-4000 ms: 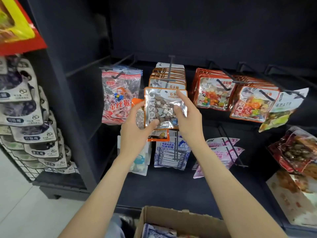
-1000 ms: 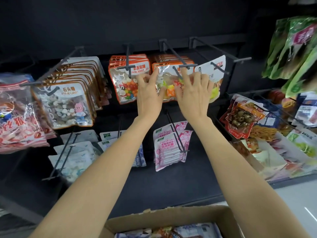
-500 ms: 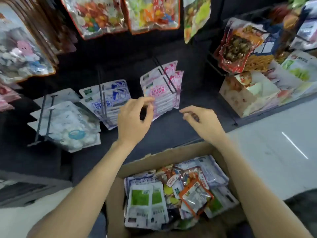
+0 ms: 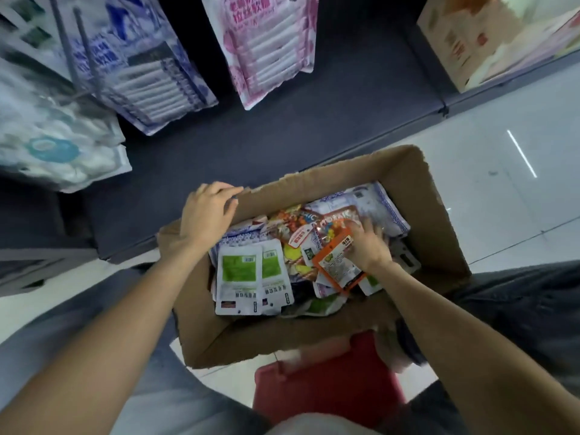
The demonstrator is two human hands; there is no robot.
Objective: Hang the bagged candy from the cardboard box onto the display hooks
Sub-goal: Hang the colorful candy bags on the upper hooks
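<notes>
The open cardboard box [image 4: 439,215] sits below me, holding several mixed candy bags. Two white bags with green labels [image 4: 240,274] lie at its left side, and an orange-edged bag [image 4: 335,268] lies in the middle. My left hand [image 4: 207,215] grips the box's far left rim, fingers curled over the edge. My right hand [image 4: 367,246] is down inside the box, fingers spread on the pile just beside the orange-edged bag; it lifts nothing. A display hook [image 4: 67,48] shows at the top left, blurred.
Blue-and-white bags [image 4: 147,73], pink bags [image 4: 266,48] and white bags [image 4: 53,142] hang above the dark shelf base [image 4: 282,130]. A pale carton [image 4: 489,36] stands at the top right. A red stool [image 4: 326,384] sits under the box, on the white tiled floor [image 4: 502,152].
My view has dropped from the hanging rows to the box. My left hand has taken hold of the box rim and my right hand has gone down into the bags.
</notes>
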